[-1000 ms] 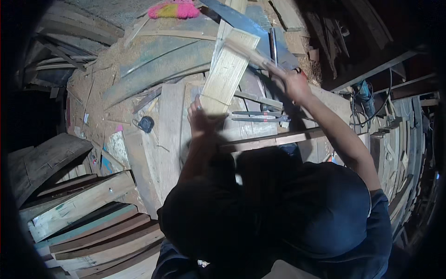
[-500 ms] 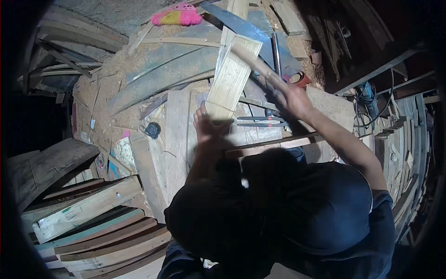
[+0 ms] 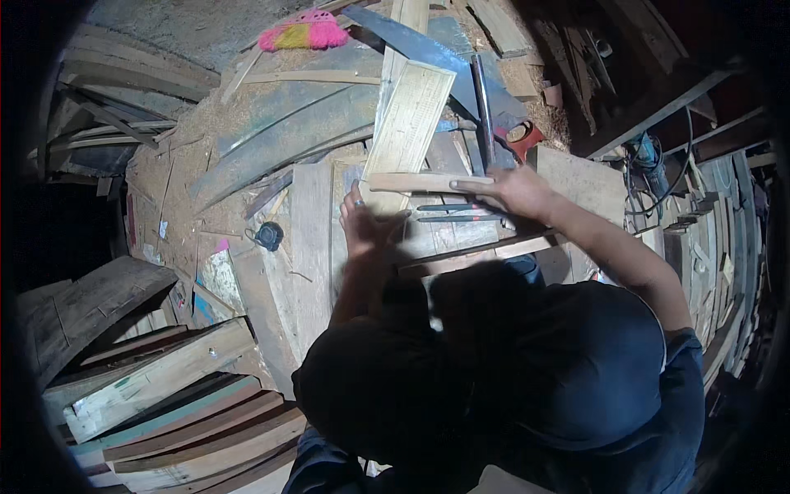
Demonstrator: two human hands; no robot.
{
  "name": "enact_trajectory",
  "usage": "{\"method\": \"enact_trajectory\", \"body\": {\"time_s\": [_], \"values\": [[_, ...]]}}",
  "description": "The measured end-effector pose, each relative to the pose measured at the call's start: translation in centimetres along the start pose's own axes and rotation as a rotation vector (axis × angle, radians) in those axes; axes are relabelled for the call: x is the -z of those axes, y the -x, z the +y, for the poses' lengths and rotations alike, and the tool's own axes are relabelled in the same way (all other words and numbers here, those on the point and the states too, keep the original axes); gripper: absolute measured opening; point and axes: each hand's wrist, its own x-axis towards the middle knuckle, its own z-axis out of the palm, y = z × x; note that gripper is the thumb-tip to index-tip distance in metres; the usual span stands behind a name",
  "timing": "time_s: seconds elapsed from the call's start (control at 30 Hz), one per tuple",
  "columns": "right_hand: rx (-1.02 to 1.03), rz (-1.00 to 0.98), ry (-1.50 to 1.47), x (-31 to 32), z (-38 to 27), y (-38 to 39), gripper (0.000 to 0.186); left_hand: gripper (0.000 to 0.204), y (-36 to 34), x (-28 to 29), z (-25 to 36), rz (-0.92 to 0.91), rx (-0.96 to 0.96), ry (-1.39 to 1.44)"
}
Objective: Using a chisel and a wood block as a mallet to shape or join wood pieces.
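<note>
A pale, flat wooden board (image 3: 409,119) slants away from me in the middle of the work area. My left hand (image 3: 368,226) grips its near end, fingers on the left edge and thumb on the right. My right hand (image 3: 524,193) is closed round the right end of a narrow wooden stick (image 3: 420,182). That stick lies crosswise over the board's near part, just beyond my left hand. Just nearer than the stick are two slim dark bars with red marks (image 3: 457,218), partly hidden by my right hand.
A handsaw (image 3: 411,39) with a red handle (image 3: 524,140) lies beyond the board, beside a dark metal rod (image 3: 484,107). A black tape measure (image 3: 269,235) rests at left, a pink and yellow fuzzy item (image 3: 303,33) at the back. Stacked planks (image 3: 164,379) stand near left; a corded power tool (image 3: 648,169) at right.
The stick in my right hand has swung toward me, from slanting over the board's far part to lying across its near part. My left hand stays on the board's end.
</note>
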Motion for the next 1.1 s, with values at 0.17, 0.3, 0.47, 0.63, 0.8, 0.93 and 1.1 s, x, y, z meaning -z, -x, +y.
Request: {"method": "enact_trajectory", "body": {"time_s": [0.17, 0.3, 0.47, 0.63, 0.8, 0.93, 1.1], "values": [[-0.587, 0.273, -0.217, -0.7, 5.1, -2.0, 0.063, 0.126, -0.2, -0.2, 1.9, 0.0, -0.062, 0.035], [-0.048, 0.089, -0.153, 0.3, -1.4, 0.1, 0.051, 0.126, 0.0, -0.1, 0.1, -0.037, 0.002, 0.027], [-0.386, 0.348, -0.207, 0.8, 4.6, -0.7, 0.058, 0.112, 0.6, 1.9, 4.0, -0.049, -0.074, 0.117], [-0.233, 0.122, -0.265, 0.0, 1.0, -0.5, 0.057, 0.115, 1.0, 1.6, 2.2, -0.039, -0.03, 0.067], [-0.308, 0.092, -0.139, 3.1, 4.4, -0.4, 0.045, 0.112, 0.5, 2.7, 4.2, -0.118, -0.003, 0.113], [-0.508, 0.475, -0.383, 0.9, 3.8, -2.2, 0.039, 0.089, 1.1, 1.6, 2.8, -0.043, -0.048, 0.095], [0.018, -0.034, -0.111, 3.1, 1.7, 0.5, 0.05, 0.091, 1.3, 2.1, 2.4, -0.03, 0.005, 0.115]]}}
